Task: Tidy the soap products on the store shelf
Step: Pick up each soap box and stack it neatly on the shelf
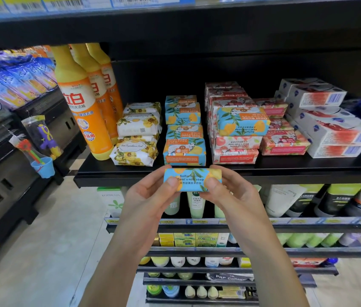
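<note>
left hand [150, 196] and right hand [230, 191] pinch the soap bar [192, 179] between the fingers [171, 181] at its ends; it seems light, stiff, slippery.

We hold the soap bar [191, 173] between our left hand [148, 196] and right hand [230, 193], just before the shelf [307, 168] edge. Directly behind them stands the Goat Soap stack [184, 149]; left of it the wrapped soaps [135, 149], then the bottles [82, 107]. Behind and right, a stray bar [241, 121] lies on the pomegranate soaps [234, 151], boxed soaps [330, 125] beyond. Tubes [195, 206] stand below our hands.
</note>
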The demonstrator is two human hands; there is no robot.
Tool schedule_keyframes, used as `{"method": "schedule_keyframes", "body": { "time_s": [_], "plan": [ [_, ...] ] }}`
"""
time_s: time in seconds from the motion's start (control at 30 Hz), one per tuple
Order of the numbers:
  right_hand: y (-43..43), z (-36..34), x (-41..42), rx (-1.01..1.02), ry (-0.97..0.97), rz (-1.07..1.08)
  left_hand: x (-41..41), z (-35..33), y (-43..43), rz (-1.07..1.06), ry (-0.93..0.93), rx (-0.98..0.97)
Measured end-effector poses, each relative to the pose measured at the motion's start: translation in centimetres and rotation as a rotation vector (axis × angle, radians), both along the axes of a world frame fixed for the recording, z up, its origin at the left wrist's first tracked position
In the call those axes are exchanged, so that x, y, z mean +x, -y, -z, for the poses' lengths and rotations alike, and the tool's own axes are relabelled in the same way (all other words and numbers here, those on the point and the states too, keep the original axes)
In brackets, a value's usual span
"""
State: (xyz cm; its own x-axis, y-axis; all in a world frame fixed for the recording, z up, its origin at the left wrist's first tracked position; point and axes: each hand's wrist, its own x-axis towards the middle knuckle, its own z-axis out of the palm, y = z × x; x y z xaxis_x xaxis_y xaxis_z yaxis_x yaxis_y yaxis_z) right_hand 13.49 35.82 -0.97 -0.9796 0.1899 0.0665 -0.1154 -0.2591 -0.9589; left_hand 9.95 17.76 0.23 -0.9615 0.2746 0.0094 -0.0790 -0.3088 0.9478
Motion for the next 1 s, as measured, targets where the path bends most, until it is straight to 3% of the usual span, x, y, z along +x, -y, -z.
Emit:
{"method": "schedule_keyframes", "body": {
  "time_s": [0.6, 1.0],
  "plan": [
    [0.2, 0.7, 0.1, -0.050, -0.034, -0.012, 0.6, 0.1, 0.8, -0.023, 0.036, -0.060],
    [0.8, -1.1, 0.1, 0.020, -0.175, -0.059, -0.3, -1.3, 2.5, 0.117, 0.121, 0.044]
  ]
}}
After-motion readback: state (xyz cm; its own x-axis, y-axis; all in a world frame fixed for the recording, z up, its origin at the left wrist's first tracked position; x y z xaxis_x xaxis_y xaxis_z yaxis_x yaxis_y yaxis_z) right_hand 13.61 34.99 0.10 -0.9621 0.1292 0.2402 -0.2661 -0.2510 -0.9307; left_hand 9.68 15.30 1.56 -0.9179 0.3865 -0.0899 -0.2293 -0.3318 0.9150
